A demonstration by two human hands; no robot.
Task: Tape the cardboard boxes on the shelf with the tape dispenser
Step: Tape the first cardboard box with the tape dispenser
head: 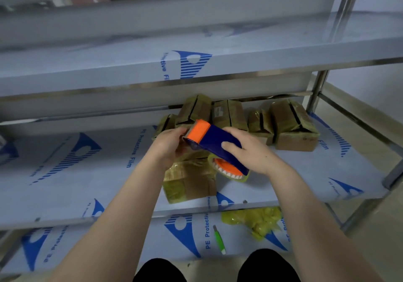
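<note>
My right hand [248, 151] grips the blue and orange tape dispenser [212, 141] by its blue body, holding it above the shelf. My left hand [169, 148] has its fingers curled at the dispenser's orange front end, where the tape comes out; the exact hold is hidden. Below both hands sits a cardboard box [190, 179] wrapped in yellowish tape near the front of the middle shelf [87, 172]. Several more taped cardboard boxes [292, 125] stand in a row at the back of that shelf.
The steel shelf unit is covered in blue-printed protective film. An upper shelf [196, 63] overhangs the boxes. On the lowest shelf lie a green utility knife [219, 240] and a crumpled wad of yellowish tape [255, 218]. A shelf post [317, 92] stands at the right.
</note>
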